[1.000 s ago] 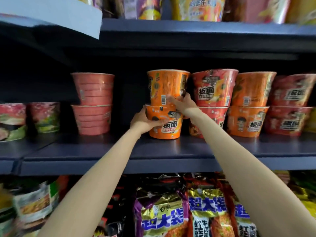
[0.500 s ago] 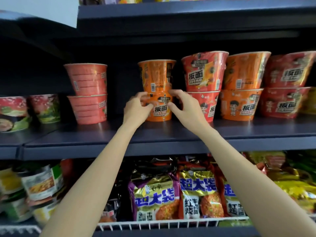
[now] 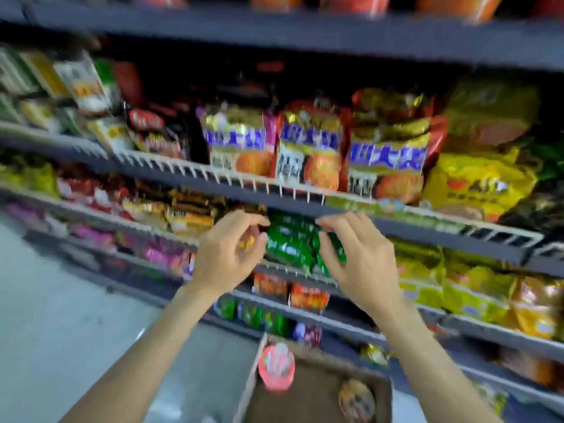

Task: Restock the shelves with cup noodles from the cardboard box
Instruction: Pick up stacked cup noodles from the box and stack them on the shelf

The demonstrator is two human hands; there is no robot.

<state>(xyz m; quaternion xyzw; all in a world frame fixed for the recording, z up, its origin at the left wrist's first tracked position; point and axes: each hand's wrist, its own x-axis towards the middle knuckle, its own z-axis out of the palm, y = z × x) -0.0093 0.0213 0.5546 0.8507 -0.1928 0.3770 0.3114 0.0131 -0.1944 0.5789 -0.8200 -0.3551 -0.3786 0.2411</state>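
Note:
The view is blurred and tilted down. My left hand (image 3: 227, 250) and my right hand (image 3: 355, 254) hang side by side in front of the lower shelves, fingers curled apart and holding nothing. Below them stands the open cardboard box (image 3: 248, 389) on the floor. Inside it lie a pink-lidded cup noodle (image 3: 276, 366) near the far left corner and a second cup noodle (image 3: 357, 399) with a darker lid to the right. The cup noodle shelf (image 3: 305, 35) runs along the top edge, its orange and red cups mostly cut off.
Wire-fronted shelves (image 3: 274, 186) hold bagged noodles: purple and red packs (image 3: 311, 145) in the middle, yellow bags (image 3: 476, 184) at right, green packs (image 3: 290, 242) behind my hands. Grey floor (image 3: 61, 315) lies to the left of the box.
Both hands have let go of the stacked orange cups and dropped away from that shelf. My view has swung down, so the lower shelves and the box now show.

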